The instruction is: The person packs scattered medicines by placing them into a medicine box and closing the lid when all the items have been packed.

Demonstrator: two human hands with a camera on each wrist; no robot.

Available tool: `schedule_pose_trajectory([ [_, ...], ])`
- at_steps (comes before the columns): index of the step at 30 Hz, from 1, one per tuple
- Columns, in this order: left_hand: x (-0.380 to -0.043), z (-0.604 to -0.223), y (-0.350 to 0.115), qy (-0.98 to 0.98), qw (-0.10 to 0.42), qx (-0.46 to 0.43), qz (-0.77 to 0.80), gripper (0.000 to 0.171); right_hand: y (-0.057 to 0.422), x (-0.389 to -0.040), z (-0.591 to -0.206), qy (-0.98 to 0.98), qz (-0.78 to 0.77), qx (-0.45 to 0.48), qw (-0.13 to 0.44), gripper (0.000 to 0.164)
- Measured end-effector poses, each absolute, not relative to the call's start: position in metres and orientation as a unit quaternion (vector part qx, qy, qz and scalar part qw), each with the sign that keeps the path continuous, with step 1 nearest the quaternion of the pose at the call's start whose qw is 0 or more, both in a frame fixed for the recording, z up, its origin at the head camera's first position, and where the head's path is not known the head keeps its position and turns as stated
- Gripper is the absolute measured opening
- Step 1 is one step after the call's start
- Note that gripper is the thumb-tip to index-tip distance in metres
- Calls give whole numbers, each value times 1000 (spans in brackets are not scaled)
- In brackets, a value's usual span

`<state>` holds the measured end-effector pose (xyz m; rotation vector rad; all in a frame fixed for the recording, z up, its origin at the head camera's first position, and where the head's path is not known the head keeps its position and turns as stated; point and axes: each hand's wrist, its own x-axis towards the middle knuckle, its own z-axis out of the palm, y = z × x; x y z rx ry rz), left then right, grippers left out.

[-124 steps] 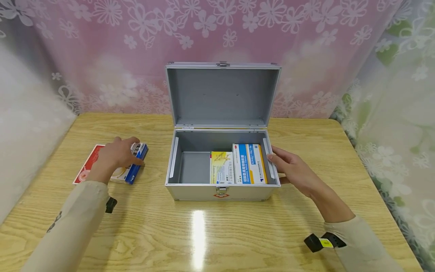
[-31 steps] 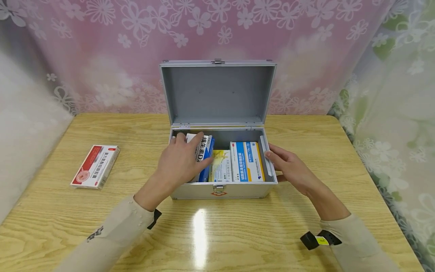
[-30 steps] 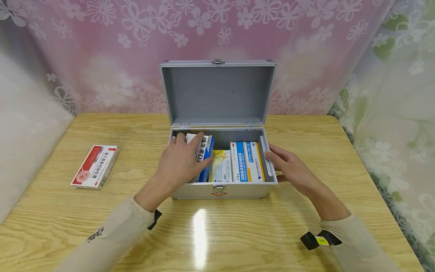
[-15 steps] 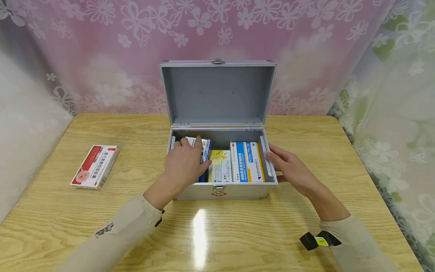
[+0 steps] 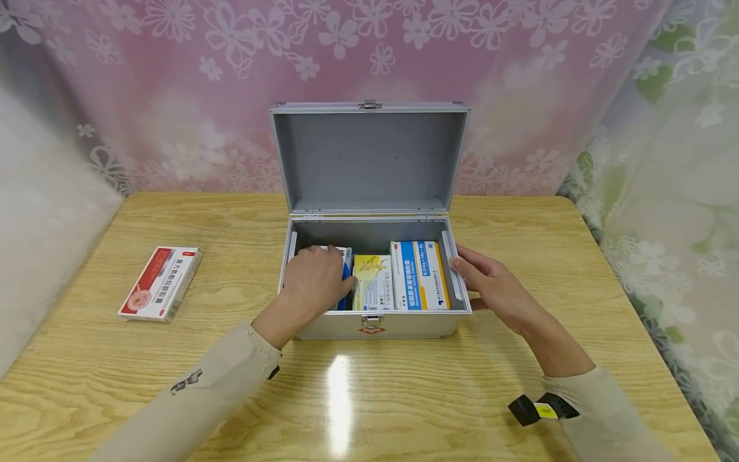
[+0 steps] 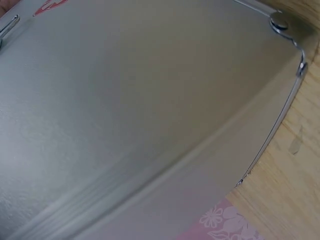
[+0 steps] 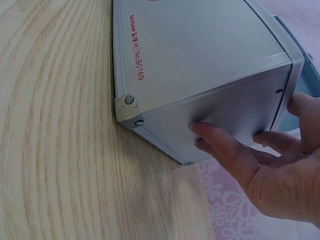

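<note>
An aluminium first-aid case [image 5: 329,326] stands on the table with its lid [image 5: 369,163] raised. My left hand [image 5: 314,276] reaches into its left part and holds a blue-and-white medicine box [image 5: 347,258], mostly hidden under the fingers. To the right of that box stand a yellow-and-white medicine box [image 5: 374,282] and a larger white one with blue and orange stripes [image 5: 420,276]. My right hand [image 5: 496,289] grips the case's right wall, thumb at the rim. In the right wrist view its fingers [image 7: 220,142] touch the outer side. The left wrist view shows the case front, not the held box.
A red-and-white medicine box [image 5: 161,284] lies flat on the wooden table [image 5: 231,398], left of the case. A pink flowered curtain [image 5: 202,96] hangs behind the table, and pale curtains hang at both sides.
My left hand has carried the blue-and-white medicine box from the table's left into the case, then lowered it further down and slightly left. My right hand keeps its grip on the case wall.
</note>
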<state>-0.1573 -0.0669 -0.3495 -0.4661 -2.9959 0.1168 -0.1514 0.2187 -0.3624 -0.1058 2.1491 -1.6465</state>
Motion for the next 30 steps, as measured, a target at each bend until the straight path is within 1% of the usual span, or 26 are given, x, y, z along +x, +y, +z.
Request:
schedule_pose_trajectory([
  [3,-158,-350,-68,-987,42,-155,28,53,217,-151,-362,777,-591,-40,213,62],
  [8,-157,-351,-69,-986,38,-160,31,52,216,-151,-362,778,-590,-39,213,63],
  [11,-157,-352,-69,-987,26,-155,36,52,216,-151,-363,778,-590,-39,213,63],
  [17,-161,-353,-66,-988,-13,-152,36,51,218,-151,-363,781,-586,-34,211,64],
  [23,-164,-355,-64,-984,-67,-159,31,51,219,-152,-363,783,-584,-32,212,64],
  [26,-165,-355,-64,-983,-82,-165,27,51,218,-152,-363,781,-586,-30,212,65],
  [30,-165,-355,-66,-981,-88,-169,28,50,218,-151,-363,780,-587,-32,212,65],
])
